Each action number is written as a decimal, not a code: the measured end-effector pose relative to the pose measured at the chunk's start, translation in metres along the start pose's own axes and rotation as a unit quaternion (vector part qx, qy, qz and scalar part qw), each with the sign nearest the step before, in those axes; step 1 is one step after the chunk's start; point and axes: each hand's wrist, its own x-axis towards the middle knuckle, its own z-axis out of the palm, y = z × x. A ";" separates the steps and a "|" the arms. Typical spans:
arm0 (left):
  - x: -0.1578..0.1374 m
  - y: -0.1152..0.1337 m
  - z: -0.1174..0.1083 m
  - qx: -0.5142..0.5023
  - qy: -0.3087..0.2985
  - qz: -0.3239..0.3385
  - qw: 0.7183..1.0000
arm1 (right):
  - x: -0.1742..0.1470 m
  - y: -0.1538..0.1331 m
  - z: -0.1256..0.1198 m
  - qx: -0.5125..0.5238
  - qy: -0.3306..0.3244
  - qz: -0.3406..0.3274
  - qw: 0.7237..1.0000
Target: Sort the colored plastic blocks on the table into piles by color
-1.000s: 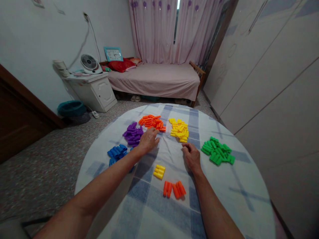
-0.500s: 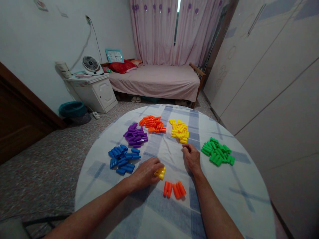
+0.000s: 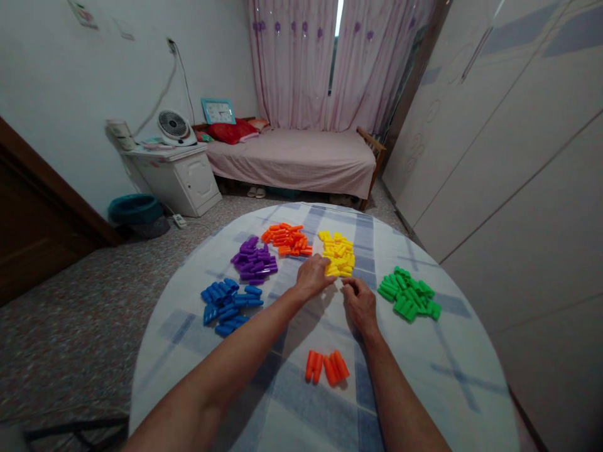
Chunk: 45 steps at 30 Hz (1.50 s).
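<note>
Left hand (image 3: 315,276) at left edge of yellow pieces (image 3: 340,251), far middle of table (image 3: 447,383), right hand (image 3: 360,302) curled just nearer, both grips too hidden to judge, possibly risking scattered pieces through careless brushing.

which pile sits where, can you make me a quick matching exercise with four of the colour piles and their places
Things
1. blue pile
2. green pile
3. yellow pile
4. purple pile

Places
A. to the right of the right hand
B. between the blue pile and the orange pile
C. farthest left of all the piles
D. right by the left hand

Pairs: 1-C, 2-A, 3-D, 4-B
</note>
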 end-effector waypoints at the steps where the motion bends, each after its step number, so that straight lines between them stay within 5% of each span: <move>1: 0.012 0.003 0.004 -0.010 0.002 -0.015 1.000 | 0.000 0.000 0.000 0.003 -0.001 0.002 1.000; 5: 0.042 0.008 0.015 -0.041 0.011 -0.036 0.998 | -0.001 -0.001 0.000 0.007 -0.003 0.005 1.000; 8: 0.037 0.006 0.017 -0.055 0.019 -0.029 0.998 | -0.001 -0.001 0.000 0.005 -0.001 0.006 1.000; 13: -0.033 0.000 0.003 -0.147 0.039 0.060 0.987 | -0.001 0.001 0.000 -0.003 -0.002 0.004 1.000; 19: -0.143 -0.012 -0.019 -0.205 -0.129 0.100 0.965 | 0.000 0.001 0.002 -0.010 0.000 -0.001 1.000; 26: -0.177 -0.010 -0.010 -0.104 -0.116 0.098 0.983 | 0.001 0.003 0.001 -0.013 0.001 0.010 1.000; 31: -0.155 -0.015 -0.018 -0.082 -0.072 0.072 0.991 | 0.001 0.003 0.001 -0.003 -0.002 0.006 1.000; 39: -0.026 -0.057 -0.023 -0.047 0.144 -0.088 0.985 | 0.000 0.000 0.001 -0.005 -0.003 0.009 1.000; 45: 0.030 -0.081 -0.011 -0.040 0.170 -0.102 0.979 | 0.000 0.002 0.001 -0.010 -0.003 -0.001 1.000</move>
